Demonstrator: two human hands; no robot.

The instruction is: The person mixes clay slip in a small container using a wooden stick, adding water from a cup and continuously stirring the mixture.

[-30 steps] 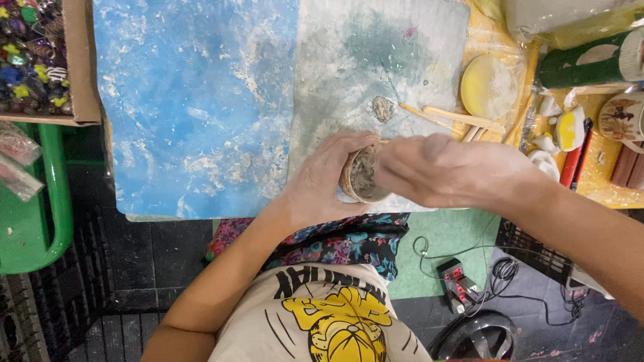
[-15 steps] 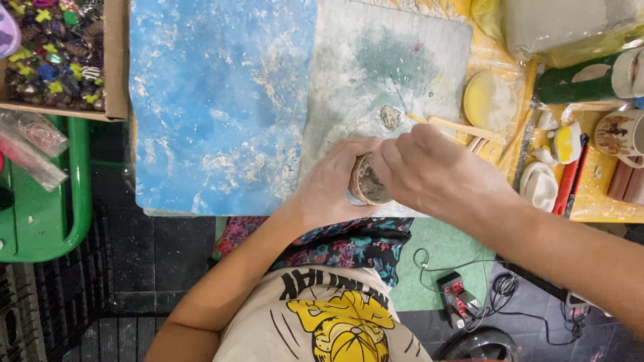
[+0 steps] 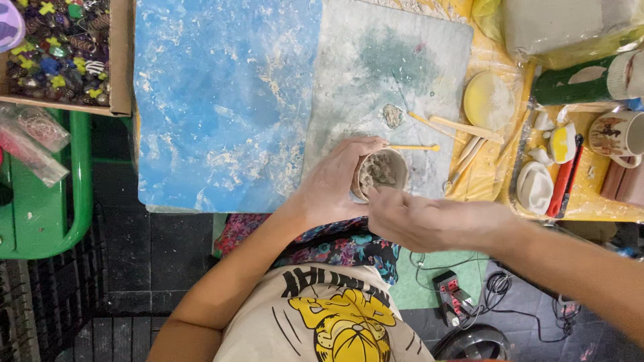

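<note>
While the left hand [image 3: 335, 184] wraps around a small clay cup [image 3: 380, 174], fingers curled shut on its wall, the cup sits tipped at the near edge of the desk, mouth facing the camera, grey wet clay visible inside. Right hand [image 3: 429, 221] lies just beside and below the cup; its fingertips [image 3: 379, 198] meet the cup's lower rim, fingers drawn together, holding nothing else that shows. Whether they pinch the rim or only press on it, cannot tell.

Nearest the body: patterned cloth across the lap, pale shirt with a yellow print. Floor below is dark, with a green mat [image 3: 416, 281] and a small black device with cables [image 3: 453, 302].

Just past the cup, a thin yellow stick [image 3: 412, 147] lies on a grey clay-smeared board [image 3: 402, 53], one end close to the cup rim. A small lump of clay [image 3: 392, 115] rests on the board farther out. Left of the board, a blue mat [image 3: 221, 87] streaked with dried clay.

Right of the board: several wooden modelling tools [image 3: 463, 134], a yellow round sponge [image 3: 490, 99], small white clay pieces [image 3: 534, 186], a red-handled tool [image 3: 562, 184], a printed mug [image 3: 614, 137], a dark green cylinder [image 3: 580, 82].

Far left: green chair frame [image 3: 50, 221] holding clear bags, and a cardboard box of coloured beads [image 3: 60, 50].
</note>
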